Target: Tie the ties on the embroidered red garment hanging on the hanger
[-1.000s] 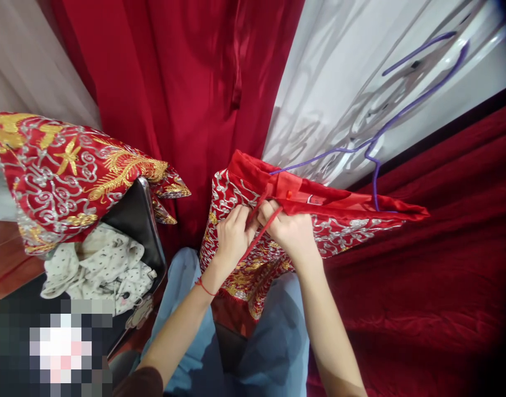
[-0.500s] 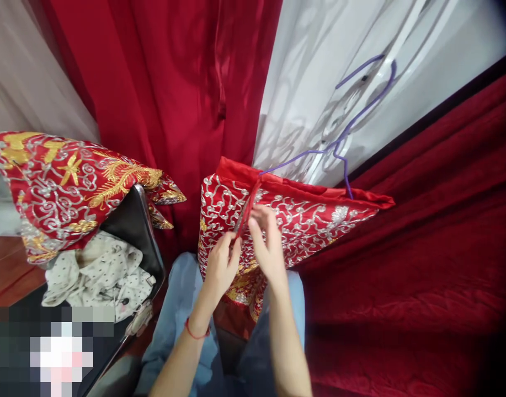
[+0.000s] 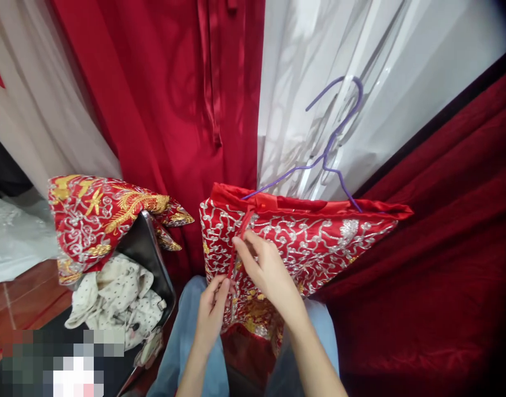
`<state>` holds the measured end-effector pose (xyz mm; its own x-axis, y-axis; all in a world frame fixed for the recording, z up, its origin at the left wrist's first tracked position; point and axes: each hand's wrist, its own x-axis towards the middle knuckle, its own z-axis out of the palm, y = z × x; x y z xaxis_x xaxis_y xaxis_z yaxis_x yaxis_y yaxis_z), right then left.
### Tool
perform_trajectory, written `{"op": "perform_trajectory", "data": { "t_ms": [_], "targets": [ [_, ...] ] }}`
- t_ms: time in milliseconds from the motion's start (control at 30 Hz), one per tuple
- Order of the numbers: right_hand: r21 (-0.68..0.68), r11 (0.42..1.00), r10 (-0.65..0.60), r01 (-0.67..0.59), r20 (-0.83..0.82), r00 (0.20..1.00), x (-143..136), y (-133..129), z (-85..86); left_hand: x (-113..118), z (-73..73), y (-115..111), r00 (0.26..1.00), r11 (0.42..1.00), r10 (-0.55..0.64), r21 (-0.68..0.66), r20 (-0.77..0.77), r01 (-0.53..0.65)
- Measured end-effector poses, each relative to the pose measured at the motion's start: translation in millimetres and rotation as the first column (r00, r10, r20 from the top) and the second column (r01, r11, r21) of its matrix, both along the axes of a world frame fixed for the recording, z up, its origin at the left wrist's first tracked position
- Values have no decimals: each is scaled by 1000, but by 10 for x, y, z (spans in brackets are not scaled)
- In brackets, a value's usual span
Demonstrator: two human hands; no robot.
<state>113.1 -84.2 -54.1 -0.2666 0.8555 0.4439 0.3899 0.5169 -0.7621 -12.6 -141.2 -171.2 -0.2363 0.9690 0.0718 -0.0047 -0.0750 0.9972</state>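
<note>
Two hands: both at centre frame, low, working on a red tie (image 3: pixel 241 234) that hangs from the top edge of the garment (image 3: pixel 302 242).
Left hand (image 3: pixel 211 311): fingers pinched narrow on the tie's lower end, just under the right hand.
Right hand (image 3: pixel 269 270): fingers curled, thumb and forefinger nipping the tie higher up, resting against the embroidered cloth.
Garment: red with silver and gold embroidery, centre frame, hung on a purple hanger (image 3: pixel 323 154) whose hook rises toward upper right; its lower edge drapes over the jeans (image 3: pixel 182 331).
Behind: red curtain (image 3: pixel 165 94) upper centre, white curtain (image 3: pixel 360 66) upper right.
Left of frame: a second embroidered piece (image 3: pixel 99 218) draped over a dark chair (image 3: pixel 147 248), spotted cloth (image 3: pixel 116 300) below it.
Risk: the tie looks thin and slick; a loose pinch could let it slip free, and a hard pull might tip the garment off the hanger.
</note>
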Motion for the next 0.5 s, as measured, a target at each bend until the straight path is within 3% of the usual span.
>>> {"op": "perform_trajectory", "data": {
  "t_ms": [100,200,300,500],
  "targets": [
    [53,989,134,-135,28,991,64,35,92,125,-56,26,999,1000,-17,-7,-43,16],
    [61,955,295,-291,-69,953,164,58,-24,222,-118,55,995,998,-53,24,-85,55],
    [84,906,420,-415,-50,906,268,61,-179,267,-207,74,997,1000,-5,6,-80,6],
    [58,919,369,-390,221,903,398,92,-187,357,-356,86,981,978,194,-79,-8,-194]
  ]
}}
